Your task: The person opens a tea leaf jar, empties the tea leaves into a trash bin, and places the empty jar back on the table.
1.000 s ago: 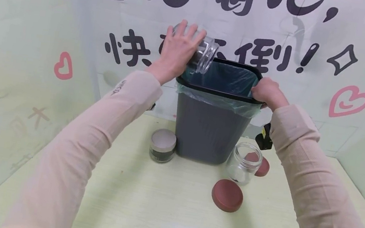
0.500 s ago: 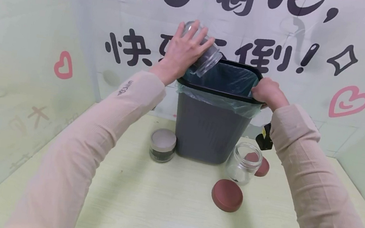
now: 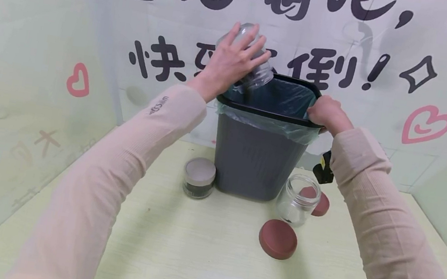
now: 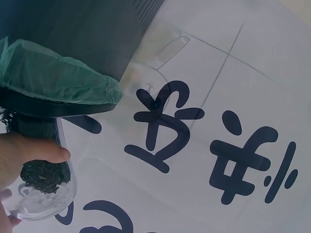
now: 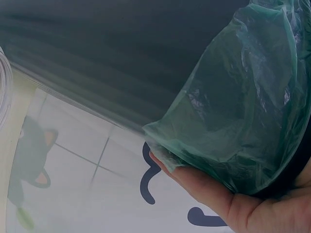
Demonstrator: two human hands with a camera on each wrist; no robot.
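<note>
My left hand grips a clear jar, tipped with its mouth down over the left side of a dark grey trash bin. Dark, dry shreds like tea leaves lie inside the jar in the left wrist view, and some spill out at its mouth by the bin's black rim. A thin green bag lines the bin and folds over that rim. At the bin's right corner, my right hand grips the rim and the liner, its thumb on the outside in the right wrist view.
On the table, a jar with a grey lid and dark contents stands left of the bin. To the right stands an uncapped clear jar. One dark red lid lies before it, another red lid behind. A printed wall rises behind.
My left hand has moved slightly right and tipped the jar more steeply, its mouth now lower in the bin's opening. Dark shreds now show falling from it. The right hand stays on the rim.
</note>
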